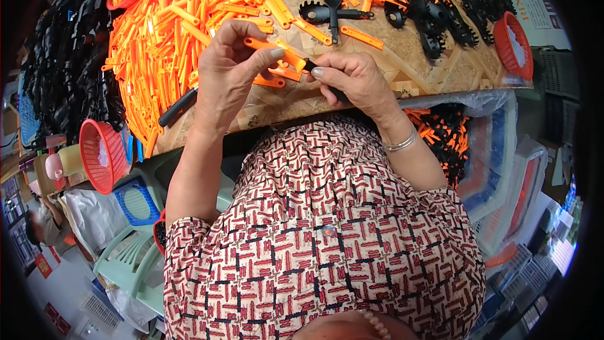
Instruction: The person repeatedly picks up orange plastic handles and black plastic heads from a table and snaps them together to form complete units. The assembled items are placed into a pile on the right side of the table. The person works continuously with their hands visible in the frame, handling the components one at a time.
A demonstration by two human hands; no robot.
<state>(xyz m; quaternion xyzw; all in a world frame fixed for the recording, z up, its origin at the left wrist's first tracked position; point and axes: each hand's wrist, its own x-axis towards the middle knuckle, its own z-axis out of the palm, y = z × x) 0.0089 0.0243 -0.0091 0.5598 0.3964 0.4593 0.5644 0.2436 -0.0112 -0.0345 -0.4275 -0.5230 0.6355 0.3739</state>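
My left hand (228,69) pinches an orange plastic handle (290,58) between thumb and fingers above the table's near edge. Closed around a slim black piece (309,65) is my right hand (357,82); the black end meets the right end of the orange handle. Most of the black piece is hidden in the fingers, so its full shape cannot be made out. Just below the two hands lie a few loose orange handles (269,81). A large heap of orange handles (154,50) spreads to the left of my left hand.
Black spaghetti servers (332,9) lie on the patterned table (402,63) at the far side. Black parts pile up at the far left (69,63). Red baskets stand at the right (513,44) and left (104,157). A black bar (178,107) rests beside my left forearm.
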